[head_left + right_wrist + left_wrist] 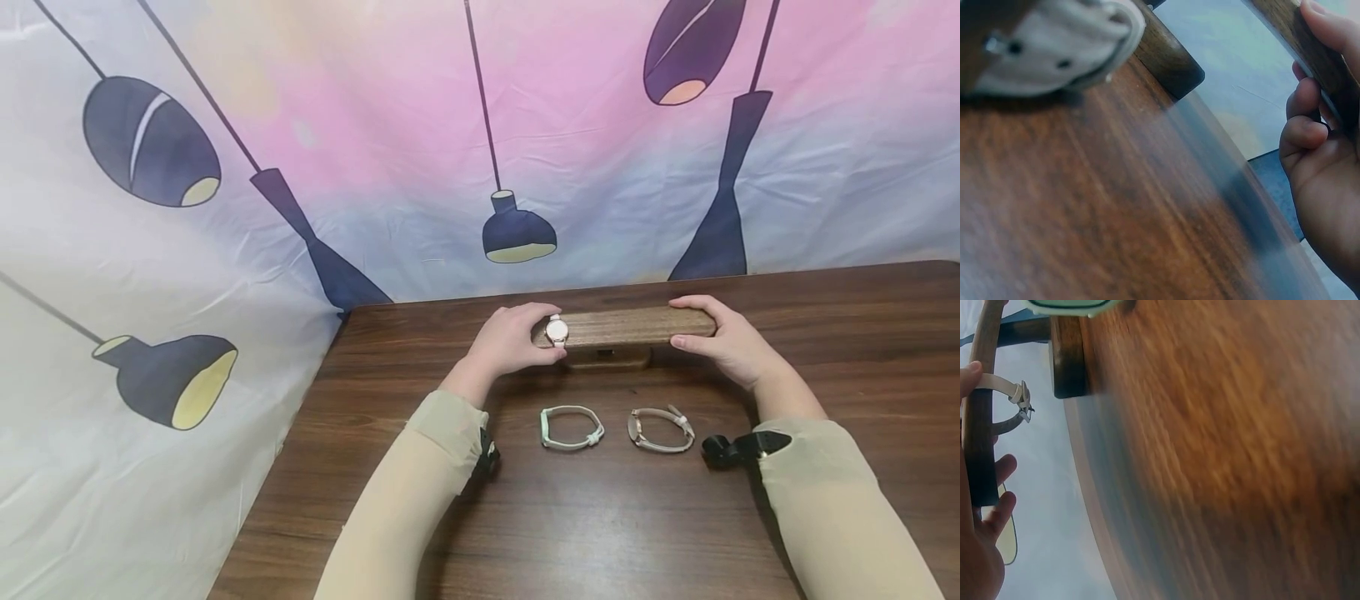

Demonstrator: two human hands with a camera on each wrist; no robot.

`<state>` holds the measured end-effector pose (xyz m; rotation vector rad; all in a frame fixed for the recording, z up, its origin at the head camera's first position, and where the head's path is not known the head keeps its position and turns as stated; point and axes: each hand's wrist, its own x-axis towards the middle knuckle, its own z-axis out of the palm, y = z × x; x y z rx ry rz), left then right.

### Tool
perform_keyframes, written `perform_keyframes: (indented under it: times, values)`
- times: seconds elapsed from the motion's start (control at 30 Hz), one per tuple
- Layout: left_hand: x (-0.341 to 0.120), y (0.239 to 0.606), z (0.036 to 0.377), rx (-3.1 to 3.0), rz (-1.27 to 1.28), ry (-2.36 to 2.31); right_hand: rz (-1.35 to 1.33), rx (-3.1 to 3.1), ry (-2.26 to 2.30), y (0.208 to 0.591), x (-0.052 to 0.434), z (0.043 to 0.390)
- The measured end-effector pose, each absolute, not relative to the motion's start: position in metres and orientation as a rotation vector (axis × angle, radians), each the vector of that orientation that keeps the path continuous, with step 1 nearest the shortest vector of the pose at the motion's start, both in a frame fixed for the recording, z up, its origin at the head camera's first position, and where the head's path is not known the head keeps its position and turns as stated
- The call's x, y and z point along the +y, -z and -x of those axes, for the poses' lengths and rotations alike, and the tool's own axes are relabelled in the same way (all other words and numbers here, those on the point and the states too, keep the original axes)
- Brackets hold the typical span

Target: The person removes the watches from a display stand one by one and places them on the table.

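Observation:
A wooden T-shaped watch stand (618, 327) stands near the back of the table, its long bar raised over a small base (609, 361). Looped round the bar near its left end is a white-strapped wristwatch (557, 332); its buckle (1024, 400) hangs under the bar in the left wrist view. My left hand (510, 340) grips the bar's left end, thumb by the watch. My right hand (733, 343) holds the right end, with curled fingers (1307, 134) beneath it. In front lie a mint-green watch (545, 429) and a pale-strapped watch (635, 427), both with closed straps.
The dark wood table (615, 517) meets a printed cloth backdrop (420, 167) along its back and left edges. Black wrist mounts (738, 450) sit on both sleeves, the right one close beside the pale-strapped watch.

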<state>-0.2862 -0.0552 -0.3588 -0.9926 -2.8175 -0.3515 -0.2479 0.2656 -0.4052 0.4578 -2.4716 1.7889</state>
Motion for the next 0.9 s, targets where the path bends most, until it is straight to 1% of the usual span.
perform_keyframes:
  times: [0.3, 0.63, 0.9]
  values:
    - [-0.066, 0.363, 0.286, -2.821, 0.965, 0.442, -0.45, -2.496, -1.745, 0.407, 0.267, 0.248]
    - [-0.079, 0.371, 0.287, -2.797, 0.937, 0.732, -0.468, -2.474, -1.739, 0.41, 0.269, 0.249]
    - [-0.083, 0.37, 0.285, -2.789, 0.925, 0.778, -0.487, -2.444, -1.801, 0.41, 0.267, 0.249]
